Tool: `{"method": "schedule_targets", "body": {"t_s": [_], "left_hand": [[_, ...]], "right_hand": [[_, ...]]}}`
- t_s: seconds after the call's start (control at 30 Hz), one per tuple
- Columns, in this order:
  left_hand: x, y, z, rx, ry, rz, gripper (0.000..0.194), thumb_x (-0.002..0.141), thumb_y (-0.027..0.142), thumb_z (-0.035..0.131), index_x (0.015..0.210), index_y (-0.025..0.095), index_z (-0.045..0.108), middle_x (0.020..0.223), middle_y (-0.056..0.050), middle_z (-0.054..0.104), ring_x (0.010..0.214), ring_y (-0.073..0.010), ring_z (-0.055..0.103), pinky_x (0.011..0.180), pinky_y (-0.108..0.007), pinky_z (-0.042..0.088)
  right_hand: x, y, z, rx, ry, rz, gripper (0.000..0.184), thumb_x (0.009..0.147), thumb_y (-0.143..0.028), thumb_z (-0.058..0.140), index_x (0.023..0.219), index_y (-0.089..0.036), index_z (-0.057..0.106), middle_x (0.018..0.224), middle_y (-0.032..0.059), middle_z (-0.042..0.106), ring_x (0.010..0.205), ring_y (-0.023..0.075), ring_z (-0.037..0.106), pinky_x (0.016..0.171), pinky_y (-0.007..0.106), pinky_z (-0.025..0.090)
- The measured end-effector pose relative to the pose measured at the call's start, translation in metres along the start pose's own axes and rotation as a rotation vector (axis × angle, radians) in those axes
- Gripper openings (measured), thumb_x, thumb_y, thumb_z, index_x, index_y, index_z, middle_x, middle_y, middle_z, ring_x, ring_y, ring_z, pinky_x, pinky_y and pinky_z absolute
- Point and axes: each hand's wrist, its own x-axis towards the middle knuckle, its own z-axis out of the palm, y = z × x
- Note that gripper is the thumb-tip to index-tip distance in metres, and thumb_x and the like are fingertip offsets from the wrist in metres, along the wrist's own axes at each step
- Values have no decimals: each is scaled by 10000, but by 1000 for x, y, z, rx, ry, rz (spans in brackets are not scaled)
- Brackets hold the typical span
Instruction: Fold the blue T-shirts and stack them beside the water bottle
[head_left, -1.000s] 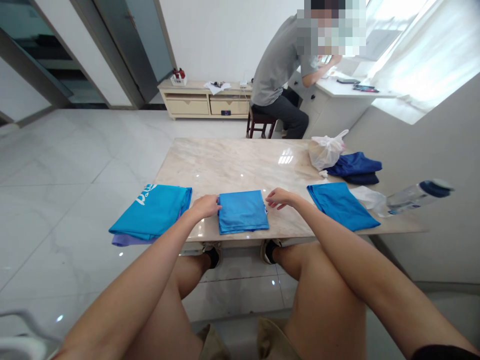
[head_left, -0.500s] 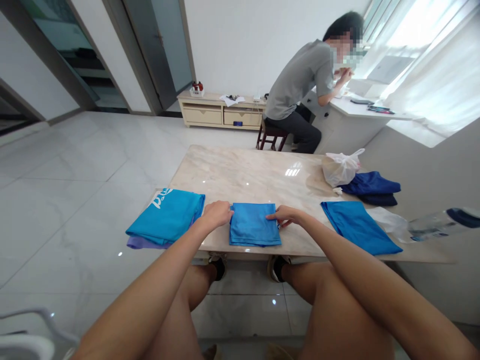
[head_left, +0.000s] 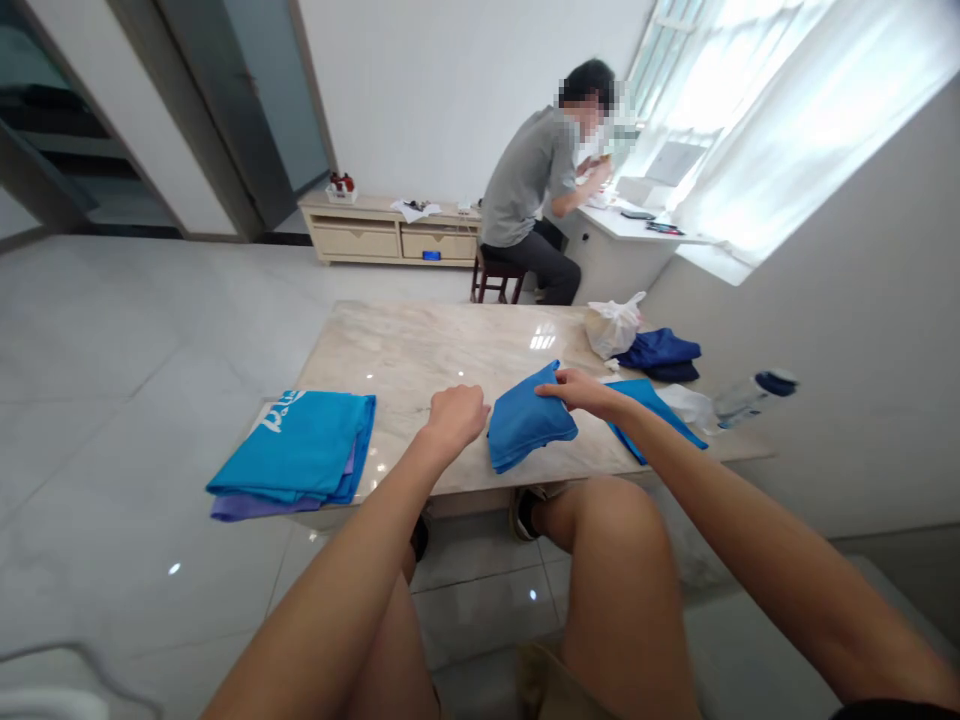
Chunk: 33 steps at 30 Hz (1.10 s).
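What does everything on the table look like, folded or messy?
left hand: curled shut, beside the blue cloth
right hand: holding the blue cloth's top corner
blue cloth: folded, tilted
teal printed cloth: folded flat
lilac cloth: folded, under the teal printed cloth
white plastic bag: puffed up
navy clothes: crumpled
water bottle: on its side, capped

Marble tabletop (head_left: 420,345): at the left edge, a folded turquoise printed shirt (head_left: 296,445) on a lilac garment (head_left: 247,508); toward the far right corner, a white plastic bag (head_left: 613,327) beside a navy garment (head_left: 660,350); at the right edge, a flat blue garment (head_left: 651,408), white plastic sheet (head_left: 686,405) and a clear bottle with a dark blue cap (head_left: 742,400). Beyond: a seated person (head_left: 529,165) on a dark wooden stool (head_left: 496,280) at a white desk (head_left: 622,255); a low cream cabinet (head_left: 386,240) against the wall; a white curtain (head_left: 795,120) over the window
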Motion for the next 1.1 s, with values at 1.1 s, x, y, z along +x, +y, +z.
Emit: {"method": "schedule_targets", "body": {"t_s": [1.1], "left_hand": [[40, 92, 9, 110, 103, -6, 505, 1025, 592, 497, 1350, 312, 763, 1212, -132, 814, 1116, -406, 736, 952, -468, 563]], "right_hand": [[-69, 231, -155, 502, 718, 493, 172, 1000, -284, 716, 1027, -181, 582, 750, 16, 678, 718, 131, 719, 769, 243, 664]]}}
